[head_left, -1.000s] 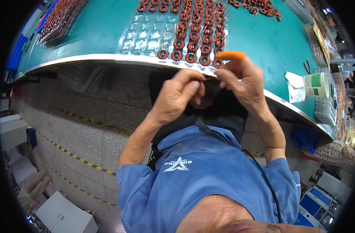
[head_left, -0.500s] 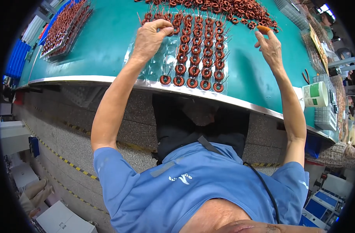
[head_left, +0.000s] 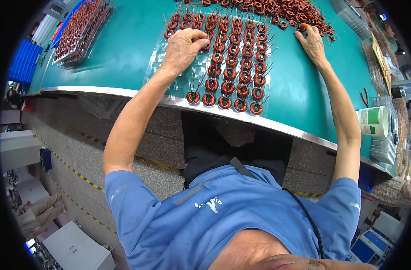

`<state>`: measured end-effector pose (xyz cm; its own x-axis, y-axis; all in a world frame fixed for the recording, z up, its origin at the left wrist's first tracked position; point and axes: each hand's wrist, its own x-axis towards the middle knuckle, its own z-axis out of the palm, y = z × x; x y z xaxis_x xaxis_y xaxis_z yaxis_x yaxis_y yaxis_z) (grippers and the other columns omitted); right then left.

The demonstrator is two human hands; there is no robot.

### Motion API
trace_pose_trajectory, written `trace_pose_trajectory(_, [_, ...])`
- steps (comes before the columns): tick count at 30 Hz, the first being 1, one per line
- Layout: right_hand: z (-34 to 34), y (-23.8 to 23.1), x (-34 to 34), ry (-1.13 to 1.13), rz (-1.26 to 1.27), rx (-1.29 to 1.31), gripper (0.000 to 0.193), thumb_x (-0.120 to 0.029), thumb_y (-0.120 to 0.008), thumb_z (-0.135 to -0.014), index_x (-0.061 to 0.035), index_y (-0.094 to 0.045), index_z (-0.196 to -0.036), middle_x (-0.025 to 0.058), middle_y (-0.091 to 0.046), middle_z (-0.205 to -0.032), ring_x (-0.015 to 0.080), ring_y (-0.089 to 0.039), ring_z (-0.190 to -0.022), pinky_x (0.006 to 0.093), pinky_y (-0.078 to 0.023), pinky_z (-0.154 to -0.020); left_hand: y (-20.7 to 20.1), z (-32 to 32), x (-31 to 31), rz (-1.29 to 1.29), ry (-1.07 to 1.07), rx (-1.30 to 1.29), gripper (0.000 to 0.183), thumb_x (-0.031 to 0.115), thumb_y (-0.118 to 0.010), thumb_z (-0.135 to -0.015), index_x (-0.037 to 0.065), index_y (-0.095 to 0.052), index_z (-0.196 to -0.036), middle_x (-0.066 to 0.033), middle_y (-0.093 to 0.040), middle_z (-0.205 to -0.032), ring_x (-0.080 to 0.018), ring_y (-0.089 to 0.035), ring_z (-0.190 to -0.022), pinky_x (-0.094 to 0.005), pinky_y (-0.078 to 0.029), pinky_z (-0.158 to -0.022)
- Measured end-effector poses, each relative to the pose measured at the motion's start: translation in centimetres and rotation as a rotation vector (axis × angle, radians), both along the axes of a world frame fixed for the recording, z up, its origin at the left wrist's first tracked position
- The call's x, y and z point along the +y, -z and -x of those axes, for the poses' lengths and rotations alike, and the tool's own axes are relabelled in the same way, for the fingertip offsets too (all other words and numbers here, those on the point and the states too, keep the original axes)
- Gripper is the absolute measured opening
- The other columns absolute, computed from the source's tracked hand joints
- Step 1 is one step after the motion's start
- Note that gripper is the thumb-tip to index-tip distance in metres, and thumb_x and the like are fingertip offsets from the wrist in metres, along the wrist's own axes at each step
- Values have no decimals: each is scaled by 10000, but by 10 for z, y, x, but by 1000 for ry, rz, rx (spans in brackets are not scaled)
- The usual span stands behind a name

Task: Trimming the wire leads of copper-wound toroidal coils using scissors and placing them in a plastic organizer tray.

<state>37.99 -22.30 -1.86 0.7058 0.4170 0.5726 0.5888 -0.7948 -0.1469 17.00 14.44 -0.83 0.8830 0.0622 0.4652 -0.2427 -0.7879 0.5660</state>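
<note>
Coppery, wire-tailed ring coils (head_left: pixel 225 107); left hand (head_left: pixel 180 47) near-pinched, hold unclear, right hand (head_left: pixel 313 44) parted, empty

The reddish-brown ring-shaped coils (head_left: pixel 228 91) are wound in smooth wire with a lacquer-like gloss. Beneath them, the clear moulded tray (head_left: pixel 179 90) looks like thin, shiny plastic. The flat green surface (head_left: pixel 300 81) is smooth with a soft sheen, edged by a pale metal-looking strip (head_left: pixel 295 132). The blue short-sleeved shirt (head_left: pixel 246 202) is matt cloth; the white-and-green round tub (head_left: pixel 372 121), smooth plastic; the grey speckled floor (head_left: pixel 158 181), stone-like.
</note>
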Motion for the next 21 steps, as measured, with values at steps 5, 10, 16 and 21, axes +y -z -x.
trace_pose_trajectory(5, [-26, 0, -18, 52, 25, 7, 245, -99, -559, -804, -41, -647, -1025, 181, -661, -914, 337, -628, -902, 423, -493, -823, -5, -2, -8, 81, 74, 25, 209, 202, -665, -809, 46, -715, -939, -133, -679, -880, -270, -639, -815, -370, -482, -752])
trace_pose_trajectory(10, [8, -11, -19, -39, -85, 126, 156, -93, -613, -823, -43, -660, -963, 181, -656, -863, 329, -635, -844, 402, -507, -769, -36, 28, 3, 119, -167, -229, 186, 161, -658, -867, 35, -675, -1002, -90, -649, -951, -211, -603, -890, -324, -479, -796])
trace_pose_trajectory(16, [62, -35, -61, 78, -365, 238, 174, -108, -617, -854, -38, -683, -1000, 94, -696, -777, 140, -648, -656, 293, -525, -647, -77, 82, -79, 346, 103, -292, 158, 95, -633, -879, 36, -656, -1023, -56, -636, -983, -135, -588, -847, -266, -475, -735])
trace_pose_trajectory(21, [96, -56, -56, -6, -547, 254, 181, -95, -588, -882, -41, -680, -1028, 35, -677, -775, 85, -612, -661, 241, -511, -623, -62, 87, -149, 604, 297, -65, 193, 74, -605, -873, 19, -642, -1053, -70, -623, -932, -132, -583, -768, -265, -480, -701])
